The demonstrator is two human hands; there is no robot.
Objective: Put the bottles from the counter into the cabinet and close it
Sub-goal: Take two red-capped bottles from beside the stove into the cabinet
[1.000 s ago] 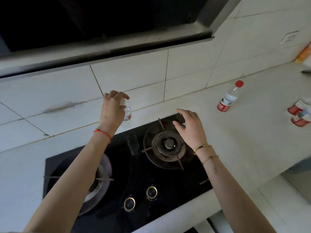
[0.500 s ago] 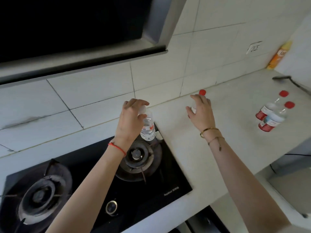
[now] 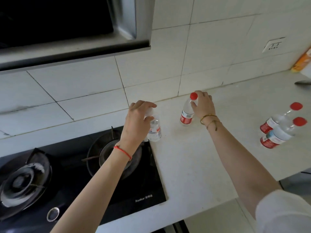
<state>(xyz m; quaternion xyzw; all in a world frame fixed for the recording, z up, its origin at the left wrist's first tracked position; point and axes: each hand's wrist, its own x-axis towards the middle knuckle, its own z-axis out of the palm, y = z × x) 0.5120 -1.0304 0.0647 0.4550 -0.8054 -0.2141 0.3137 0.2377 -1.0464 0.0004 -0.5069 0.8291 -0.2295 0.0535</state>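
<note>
My left hand [image 3: 137, 119] grips a small clear bottle [image 3: 154, 130] by its top, holding it at the right edge of the hob. My right hand [image 3: 202, 105] is closed around the neck of a red-capped bottle with a red label [image 3: 186, 113], which stands upright on the white counter [image 3: 193, 162] near the wall. Two more red-capped bottles [image 3: 277, 120] [image 3: 279, 133] stand close together at the right of the counter. No cabinet is in view.
A black two-burner gas hob [image 3: 80, 179] fills the lower left, under a range hood [image 3: 72, 31]. The white tiled wall carries a socket [image 3: 273, 45]. An orange container [image 3: 303, 61] and a dark utensil tip [image 3: 303, 83] sit at the far right.
The view has swung right. My left hand has carried the small bottle from behind the hob to its right edge. My right hand has reached the red-capped bottle and closed on its neck.
</note>
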